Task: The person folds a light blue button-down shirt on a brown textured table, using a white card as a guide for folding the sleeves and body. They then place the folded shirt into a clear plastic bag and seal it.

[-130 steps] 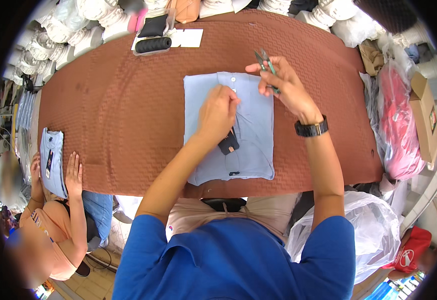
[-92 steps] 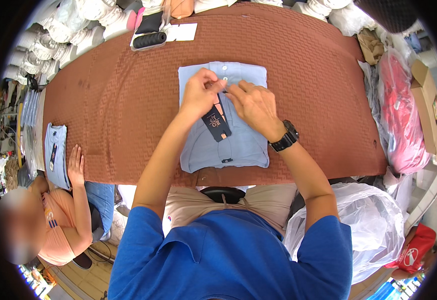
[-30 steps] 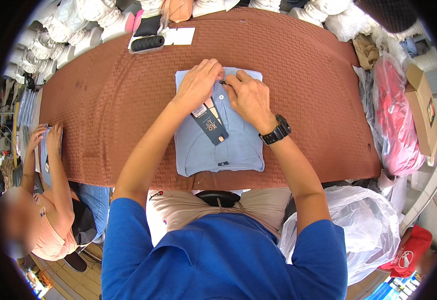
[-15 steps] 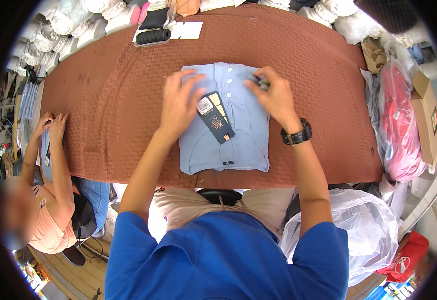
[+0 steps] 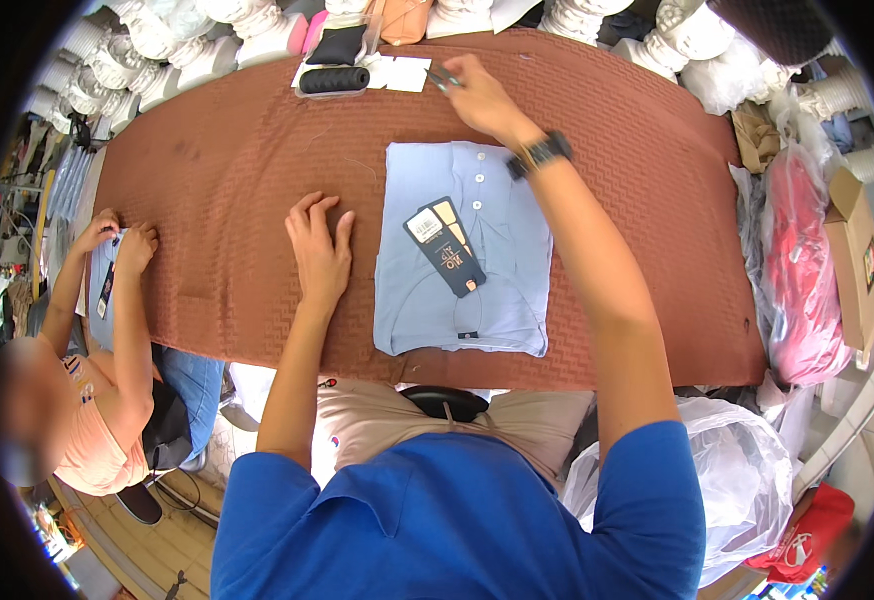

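Note:
A folded light blue shirt (image 5: 517, 240) lies on the brown table cover in front of me, its white buttons at the far end. On it rests a dark hang tag (image 5: 449, 250) with a pale label, a thin cord loop running from it. My left hand (image 5: 319, 245) lies open on the cover, left of the shirt and apart from it. Beyond the shirt, my right hand (image 5: 477, 95) is closed on small thread snips (image 5: 442, 80), their tips near a white card (image 5: 409, 74). Part of the snips is hidden by the fingers.
A spool of black thread (image 5: 334, 80) and a black pincushion-like pad (image 5: 341, 45) sit at the far edge. Plaster-white stands line the back. To the left, another person's hands (image 5: 122, 240) work on blue cloth. A cardboard box (image 5: 855, 260) and plastic-wrapped red goods (image 5: 797, 260) stand right.
Both hands have left the shirt. My right hand has moved far forward with the snips; my left has moved left and down onto the cover. The shirt and tag stay in place.

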A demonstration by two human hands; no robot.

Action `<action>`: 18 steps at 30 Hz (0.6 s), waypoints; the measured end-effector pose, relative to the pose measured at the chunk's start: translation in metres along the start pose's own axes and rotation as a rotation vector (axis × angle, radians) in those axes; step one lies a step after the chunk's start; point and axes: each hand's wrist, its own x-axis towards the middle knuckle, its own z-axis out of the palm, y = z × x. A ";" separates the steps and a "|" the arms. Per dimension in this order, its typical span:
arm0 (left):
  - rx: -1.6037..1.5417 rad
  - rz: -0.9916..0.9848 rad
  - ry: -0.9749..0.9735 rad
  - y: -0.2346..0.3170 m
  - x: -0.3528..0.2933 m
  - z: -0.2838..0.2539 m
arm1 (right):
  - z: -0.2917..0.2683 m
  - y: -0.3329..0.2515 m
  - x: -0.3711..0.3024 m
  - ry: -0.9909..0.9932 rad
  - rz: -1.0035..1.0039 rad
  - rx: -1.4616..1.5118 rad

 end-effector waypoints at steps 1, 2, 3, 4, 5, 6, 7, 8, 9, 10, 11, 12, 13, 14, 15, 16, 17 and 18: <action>0.019 -0.009 0.000 0.004 0.000 -0.001 | 0.021 0.006 0.024 0.001 0.010 -0.009; 0.028 -0.013 -0.006 0.008 0.001 0.001 | 0.036 0.019 0.044 0.011 0.028 -0.024; 0.028 -0.004 -0.008 0.010 0.004 0.003 | 0.045 0.032 0.066 0.042 0.033 0.037; 0.033 -0.007 -0.011 0.008 0.001 0.002 | 0.051 0.034 0.067 0.005 0.063 0.110; 0.032 0.000 -0.014 0.008 0.002 0.003 | 0.053 0.035 0.067 -0.023 0.095 0.179; 0.035 -0.001 -0.008 0.005 0.000 0.001 | 0.052 0.024 0.058 0.014 0.041 0.010; 0.042 0.004 0.017 0.000 -0.003 0.002 | 0.049 0.015 0.045 0.055 -0.012 -0.160; -0.003 0.004 0.020 0.000 -0.002 0.002 | 0.038 0.006 0.028 0.104 -0.060 -0.335; -0.044 -0.004 0.026 -0.002 -0.003 -0.001 | 0.025 -0.006 0.003 0.126 -0.102 -0.450; -0.093 -0.003 0.028 -0.001 -0.002 -0.002 | 0.006 -0.004 -0.021 0.128 -0.161 -0.440; -0.171 -0.002 0.052 -0.002 -0.001 -0.002 | -0.013 0.000 -0.046 0.128 -0.223 -0.427; -0.317 0.002 0.077 -0.008 -0.002 0.000 | -0.027 0.001 -0.077 0.070 -0.188 -0.355; -0.414 -0.076 0.063 -0.004 -0.007 -0.005 | -0.038 0.000 -0.109 0.013 -0.157 -0.281; -0.515 -0.144 0.045 0.005 -0.009 -0.009 | -0.051 -0.004 -0.143 -0.019 -0.077 -0.244; -0.546 -0.109 0.006 0.014 -0.016 -0.012 | -0.059 -0.009 -0.176 -0.052 0.004 -0.204; -0.577 -0.076 -0.031 0.024 -0.025 -0.015 | -0.064 -0.009 -0.205 -0.051 0.081 -0.212; -0.615 -0.039 -0.068 0.036 -0.033 -0.018 | -0.067 -0.009 -0.229 -0.044 0.158 -0.226; -0.587 0.030 -0.120 0.051 -0.040 -0.025 | -0.063 -0.008 -0.247 0.005 0.157 -0.167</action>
